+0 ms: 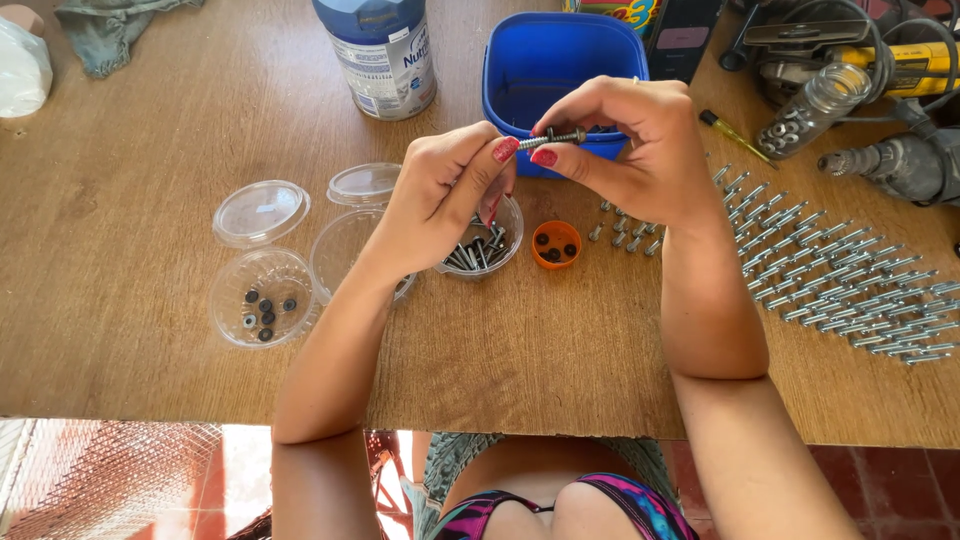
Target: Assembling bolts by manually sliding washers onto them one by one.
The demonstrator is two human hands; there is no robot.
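You held a small metal screw (552, 138) level above the table, just in front of the blue plastic tub (560, 60), with a dark washer partway along its shank. Your right hand (640, 150) pinched the head end between thumb and forefinger; your left hand (450, 190) pinched the tip end. To do this well, I judge you needed the shank kept straight and the washer slid on squarely, without tilting.

Just near of your hands sat a clear plastic cup (483, 245) of dark screws and an orange cap (556, 244) holding a few black washers. To the left lay another clear cup (264, 297) with washers. To the right, finished silvery screws (840, 280) lay in tidy rows on the worn wooden table (130, 150).
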